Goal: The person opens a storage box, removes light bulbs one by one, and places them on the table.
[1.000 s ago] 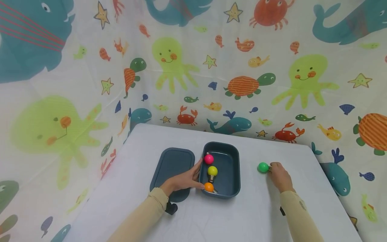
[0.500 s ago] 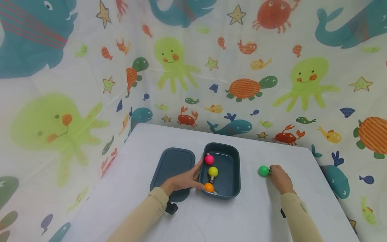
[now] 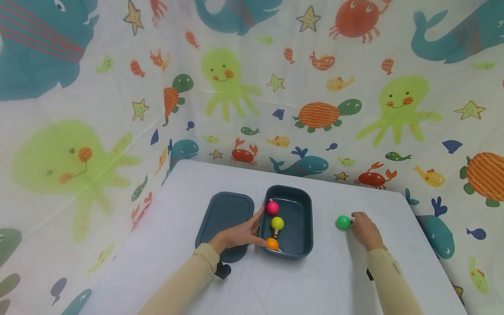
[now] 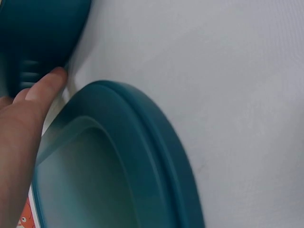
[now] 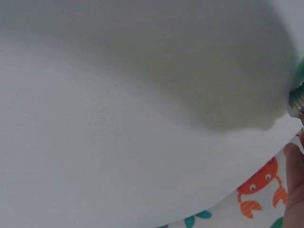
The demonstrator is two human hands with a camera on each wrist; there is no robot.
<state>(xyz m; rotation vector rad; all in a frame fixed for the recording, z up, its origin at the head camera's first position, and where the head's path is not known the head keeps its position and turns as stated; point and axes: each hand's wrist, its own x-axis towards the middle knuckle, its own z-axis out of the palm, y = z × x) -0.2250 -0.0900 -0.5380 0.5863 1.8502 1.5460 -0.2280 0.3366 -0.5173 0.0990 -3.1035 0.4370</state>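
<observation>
Three small light bulbs lie along the left side of a dark blue-grey container (image 3: 302, 225): a pink bulb (image 3: 272, 208), a yellow bulb (image 3: 277, 223) and an orange bulb (image 3: 272, 244). My left hand (image 3: 241, 232) rests against the container's left wall, thumb and fingers spread along it; the left wrist view shows a finger (image 4: 46, 90) touching that wall from outside. On the right, my right hand (image 3: 367, 231) pinches a green bulb (image 3: 343, 222) by its metal base, just above the table or on it. Only the bulb's screw base (image 5: 297, 99) and an edge of green show in the right wrist view.
A flat lid (image 3: 226, 214) of the same colour lies left of the container, partly under my left forearm. Everything stands on a white-covered table (image 3: 315, 284). A curtain (image 3: 252, 105) printed with sea animals hangs behind and at both sides.
The green bulb and my right hand have shifted very slightly toward me. My left hand stays against the container, and the other bulbs keep their places.
</observation>
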